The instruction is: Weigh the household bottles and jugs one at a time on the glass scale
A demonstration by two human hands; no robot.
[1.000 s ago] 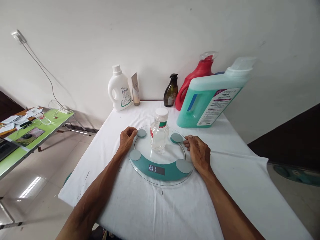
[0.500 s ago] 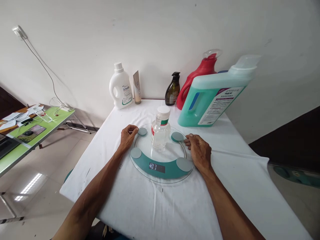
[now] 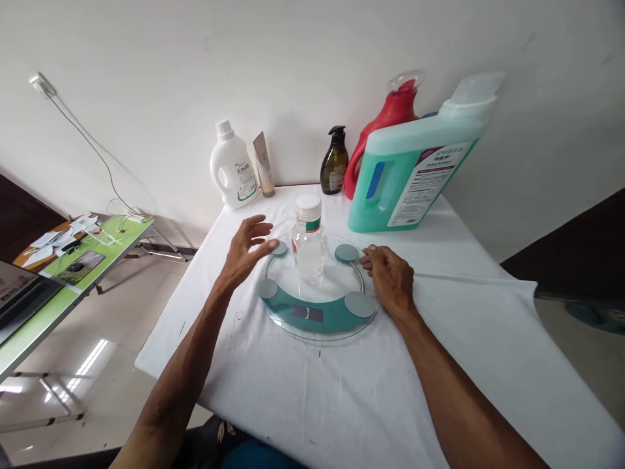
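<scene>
At the table's (image 3: 342, 397) twelve o'clock edge, against the wall, stand a white jug (image 3: 232, 167), a beige tube (image 3: 263, 164) and a dark pump bottle (image 3: 334, 163). Toward one o'clock sit a red jug (image 3: 378, 124) and a teal jug (image 3: 415, 176). A green desk (image 3: 73, 273) stands at nine o'clock.
</scene>
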